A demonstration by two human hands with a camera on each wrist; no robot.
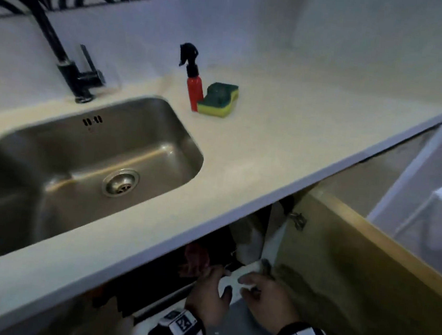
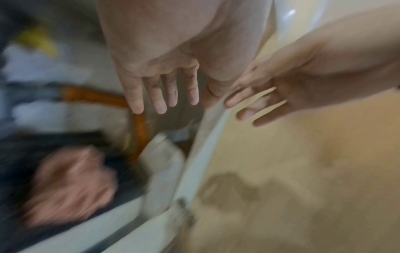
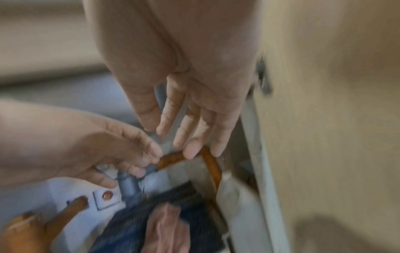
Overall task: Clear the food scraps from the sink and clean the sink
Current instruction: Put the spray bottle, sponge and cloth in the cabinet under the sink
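The stainless steel sink (image 1: 51,166), rectangular with rounded corners and a round drain, sits recessed in the smooth pale desk (image 1: 259,133); below the desk edge, left hand (image 1: 207,297) and right hand (image 1: 269,298) hang with fingers extended and relaxed, holding nothing, beside an open wooden cabinet door (image 1: 366,278).
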